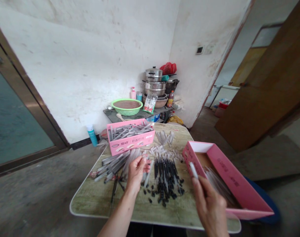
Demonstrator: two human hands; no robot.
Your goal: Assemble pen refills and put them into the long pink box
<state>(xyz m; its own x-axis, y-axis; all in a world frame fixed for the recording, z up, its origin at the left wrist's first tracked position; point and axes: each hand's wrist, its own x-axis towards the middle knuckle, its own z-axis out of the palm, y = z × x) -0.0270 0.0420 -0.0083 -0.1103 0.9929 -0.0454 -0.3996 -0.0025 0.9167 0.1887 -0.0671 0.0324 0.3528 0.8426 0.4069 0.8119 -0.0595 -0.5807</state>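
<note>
A scuffed white wall (90, 59) fills the upper frame; a table (174, 210) spans the lower centre. At right, 1 pink box (229, 174) stands open with clear tubes (218, 182) inside; at centre, a smaller box (131, 143) is heaped with more. The right hand (210, 204), lower right, grasps 1 whitish tube (193, 170). The left hand (137, 171), centre, curls its fingers, grip contents unclear. Black rods (166, 171) lie between the hands, black caps (164, 203) near their lower ends.

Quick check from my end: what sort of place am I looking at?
Probably a room in a home: stacked metal pots and a green basin stand by the wall, beyond a table bearing what look like pen parts.
</note>
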